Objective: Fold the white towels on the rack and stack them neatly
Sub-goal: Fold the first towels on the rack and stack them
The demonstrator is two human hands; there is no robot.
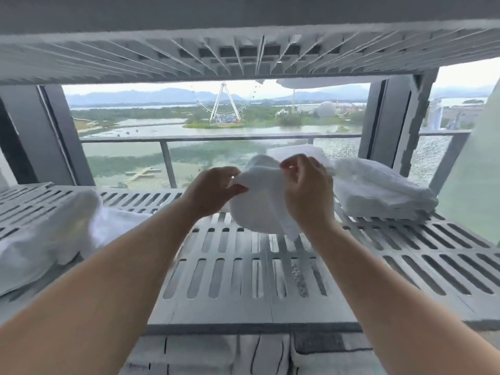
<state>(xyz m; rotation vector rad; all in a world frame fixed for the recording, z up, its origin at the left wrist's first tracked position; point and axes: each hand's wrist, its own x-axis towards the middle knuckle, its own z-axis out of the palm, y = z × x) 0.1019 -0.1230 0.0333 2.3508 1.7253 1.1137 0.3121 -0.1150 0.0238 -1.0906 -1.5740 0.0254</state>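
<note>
Left grip [213, 189]: fingers and thumb curled, pinching the left edge of the small white towel [257, 207]; palm turned away from the camera.
Right grip [308, 190]: fingertips pinched on the towel's upper right edge, back of the hand toward the camera.
Small white towel: held in the air between both grips, bunched and rounded, one corner hanging down at its lower right. It is clear of the shelf.
Slatted grey shelf [243, 280]: directly under the towel, long slots running front to back.
Folded stack [378, 190]: white towels lying flat on the shelf, right of the held towel and close to the right grip.
Second folded towel [295, 151]: behind the held towel, mostly hidden by the right grip; cannot tell what it rests on.
Loose towel heap [46, 228]: unfolded white cloth on the shelf, well to the left of the held towel.
Upper shelf [189, 55]: ribbed grey underside, above the held towel.
Striped towels [203, 353]: white with dark lines, on the level below the held towel.
Balcony railing [216, 138]: beyond the held towel, through the glass.
Ferris wheel [223, 104]: far beyond the held towel, across water.
</note>
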